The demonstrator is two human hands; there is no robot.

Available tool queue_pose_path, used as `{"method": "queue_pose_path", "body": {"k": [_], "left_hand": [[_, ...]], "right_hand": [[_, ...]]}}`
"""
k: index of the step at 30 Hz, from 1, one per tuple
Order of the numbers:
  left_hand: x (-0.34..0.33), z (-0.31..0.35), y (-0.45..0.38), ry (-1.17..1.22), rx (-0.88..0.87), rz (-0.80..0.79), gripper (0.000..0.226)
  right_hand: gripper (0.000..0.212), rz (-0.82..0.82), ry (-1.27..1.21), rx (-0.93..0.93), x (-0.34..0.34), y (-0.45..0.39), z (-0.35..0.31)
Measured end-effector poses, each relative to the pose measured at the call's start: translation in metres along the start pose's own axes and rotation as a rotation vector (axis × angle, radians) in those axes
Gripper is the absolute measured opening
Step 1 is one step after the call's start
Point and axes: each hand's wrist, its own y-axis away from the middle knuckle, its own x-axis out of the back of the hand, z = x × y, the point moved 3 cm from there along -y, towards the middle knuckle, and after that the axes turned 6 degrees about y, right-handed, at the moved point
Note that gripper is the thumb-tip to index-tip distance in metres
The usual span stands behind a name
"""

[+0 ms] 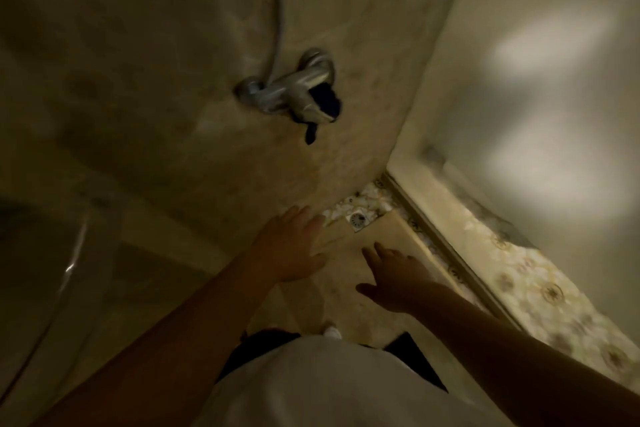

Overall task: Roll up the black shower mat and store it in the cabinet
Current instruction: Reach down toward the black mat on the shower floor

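A: It's a dim shower stall: beige tiled wall (138, 62), a chrome mixer tap (287, 87) with something dark hanging off it, a floor drain (357, 218) in the corner, a frosted glass door (554, 97) on the right.

B: And the hands?

A: Both reach down over the floor, holding nothing. The left hand (291, 246) is spread flat with its fingers apart; the right hand (394, 279) is open too, fingers loosely extended.

B: Where's the black shower mat?

A: I can't pick it out for sure. Dark patches (412, 354) show low down beside the white shirt (325, 381), but whether they're mat or clothing, I can't tell.

B: How would it handle?

A: Likely limp rubber, light, maybe wet and slick. I'd pinch one short edge with both hands and roll it tightly.
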Motion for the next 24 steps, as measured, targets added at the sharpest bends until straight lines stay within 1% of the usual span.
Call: {"method": "queue_pose_path", "body": {"k": [3,6,9,11,13,14,18,21,24], "left_hand": [[0.010,0.030,-0.059,-0.008,-0.185,-0.063,0.079],[0.020,0.062,-0.109,-0.067,-0.352,-0.107,0.076],[0.025,0.095,-0.152,-0.172,-0.557,-0.168,0.076],[0.032,0.116,-0.173,-0.244,-0.689,-0.182,0.081],[0.038,0.136,-0.188,-0.295,-0.791,-0.198,0.089],[0.040,0.145,-0.193,-0.311,-0.839,-0.215,0.089],[0.034,0.186,-0.206,-0.427,-1.040,-0.298,0.082],[0.020,0.217,-0.213,-0.519,-1.147,-0.385,0.083],[-0.001,0.252,-0.208,-0.614,-1.256,-0.450,0.081]], "right_hand": [[0.087,0.004,-0.099,-0.131,-0.004,0.006,0.025],[0.085,-0.021,-0.229,-0.288,-0.014,0.014,0.046],[0.083,-0.060,-0.385,-0.463,-0.024,0.027,0.061],[0.082,-0.071,-0.501,-0.591,-0.027,0.035,0.068],[0.082,-0.069,-0.600,-0.692,-0.029,0.041,0.070],[0.082,-0.070,-0.644,-0.733,-0.030,0.045,0.070],[0.081,-0.039,-0.751,-0.901,-0.038,0.060,0.067],[0.081,0.012,-0.907,-1.035,-0.049,0.078,0.063],[0.078,0.060,-1.003,-1.146,-0.066,0.101,0.055]]}}
